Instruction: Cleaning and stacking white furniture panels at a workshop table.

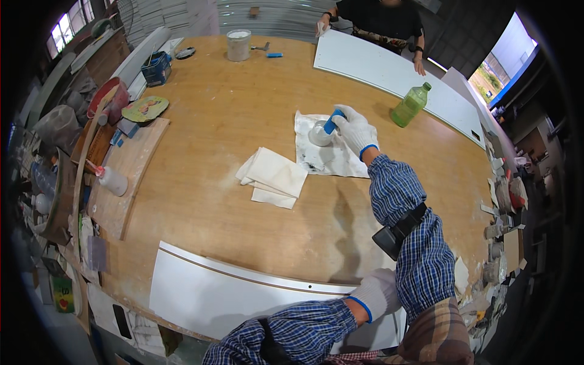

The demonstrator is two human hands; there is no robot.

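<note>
My right hand (pixel 357 131), in a white knit glove with a blue cuff, pinches a small blue block-shaped piece (pixel 333 121). The piece is tilted at the rim of a clear round container (pixel 320 134), which stands on a stained white cloth (pixel 340 159). My left hand (pixel 377 294), gloved the same way, is at the right part of a white panel (pixel 231 298) along the near table edge. Its fingers are mostly hidden beside my right sleeve. Left of the container lies a folded cream cloth (pixel 277 176).
Across the table (pixel 201 182), a person in black (pixel 380 21) touches another white panel (pixel 389 67). A green bottle (pixel 411 105) stands beside that panel. A white tub (pixel 238 45) and a blue piece (pixel 275 55) are at the back. A white squeeze bottle (pixel 112 181) and clutter line the left.
</note>
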